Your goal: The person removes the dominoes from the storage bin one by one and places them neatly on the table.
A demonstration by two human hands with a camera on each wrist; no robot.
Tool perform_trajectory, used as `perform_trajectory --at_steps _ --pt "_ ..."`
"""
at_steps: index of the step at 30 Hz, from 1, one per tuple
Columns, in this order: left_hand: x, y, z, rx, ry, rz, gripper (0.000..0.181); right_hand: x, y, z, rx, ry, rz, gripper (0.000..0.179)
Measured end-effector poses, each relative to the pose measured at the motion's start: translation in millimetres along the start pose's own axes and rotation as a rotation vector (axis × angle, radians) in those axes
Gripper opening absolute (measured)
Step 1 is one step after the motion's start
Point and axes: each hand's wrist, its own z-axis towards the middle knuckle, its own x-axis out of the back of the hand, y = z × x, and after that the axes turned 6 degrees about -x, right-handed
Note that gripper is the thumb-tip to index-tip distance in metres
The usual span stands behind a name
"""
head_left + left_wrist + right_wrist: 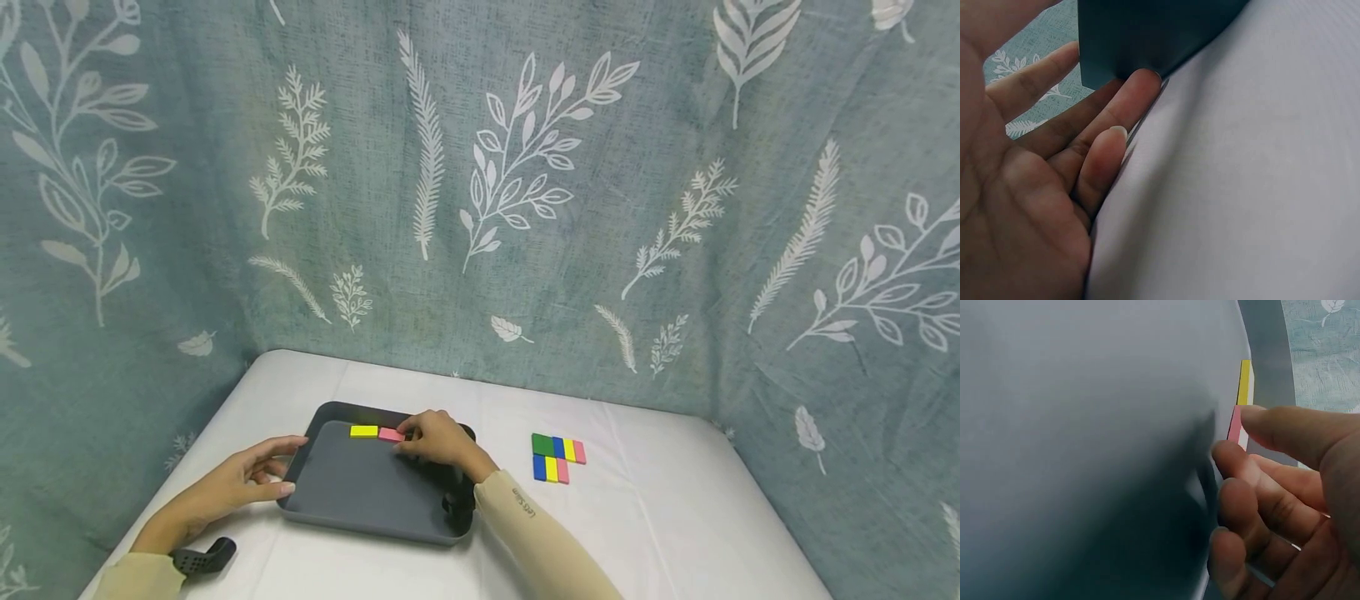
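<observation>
A dark grey tray (pixel 360 492) lies on the table, and in it a yellow block (pixel 363 432) and a pink block (pixel 391 435) form a row along the far wall. My right hand (pixel 438 439) reaches over the tray's right side and pinches the pink block between thumb and fingers; the right wrist view shows that block's end beside the yellow one. At the tray's left side, my left hand (pixel 243 477) touches the rim with spread thumb and index finger. In the left wrist view its other fingers (pixel 1138 94) lie loosely against the tray's outside.
To the right of the tray, two rows of small flat blocks lie on the white cloth: a green block (pixel 543 445) with blue, yellow and pink ones (pixel 580 452). A patterned teal curtain (pixel 450 208) hangs behind and beside the white table (pixel 637 508).
</observation>
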Motion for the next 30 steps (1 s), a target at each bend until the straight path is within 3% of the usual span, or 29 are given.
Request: perform_trajectory --at_steps 6,13,18,23,30 --pt "-0.3 0.4 -0.9 0.004 0.006 0.0 0.075 -1 2 -1.2 -0.01 0.049 -0.077 0.017" --pt "0.0 0.9 -1.7 0.005 0.001 -0.002 0.074 -4 2 -4.2 -0.017 0.066 -0.143 0.027" --pt "-1.2 0.4 0.9 0.005 0.0 0.011 0.074 -5 3 -4.9 0.004 0.017 -0.109 0.039" --pt "-1.8 0.1 1.5 0.009 -0.007 0.02 0.074 1 8 -6.2 0.047 -0.073 -0.005 0.022" --pt "-2.2 1.1 0.7 0.023 0.0 0.001 0.076 8 12 -5.0 0.081 -0.229 0.023 0.049"
